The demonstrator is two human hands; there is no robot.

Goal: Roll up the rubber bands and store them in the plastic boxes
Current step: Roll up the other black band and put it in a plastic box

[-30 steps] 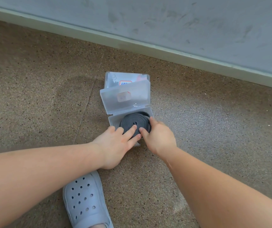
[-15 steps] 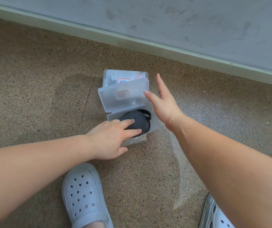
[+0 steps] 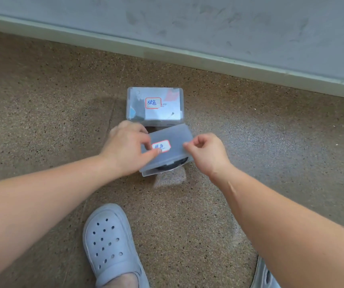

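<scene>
Speckled brown floor (image 3: pixel 42 121), grey wall (image 3: pixel 187 21) with pale skirting (image 3: pixel 167 48) behind. Item 1: far box (image 3: pixel 155 104), clear plastic, closed, red-bordered label on top, just behind item 2. Item 2: near box (image 3: pixel 146 173), frosted plastic, its lid (image 3: pixel 173 140) lowered almost flat but not yet latched; a gap shows along the front edge. Contents: one black rubber band (image 3: pixel 167 167), coiled, lying inside the near box and bulging into that front gap. Left hand (image 3: pixel 125 150): grips the near box, thumb laid on the lid beside its label (image 3: pixel 161 146), fingers curled round the far left side. Right hand (image 3: pixel 208 154): fingers curled, thumb and forefinger tips at the lid's right edge; whether they pinch it or only press on it cannot be told. Grey perforated shoe (image 3: pixel 110 242) on the floor nearer the camera. Hazards, as judged: the coil looks slightly proud of the rim, so pressing the lid down may trap a loop under the front lip and prevent the catch from seating; uneven pressure from one side may twist the lid; letting go early may let the springy band push the lid up and uncoil.
</scene>
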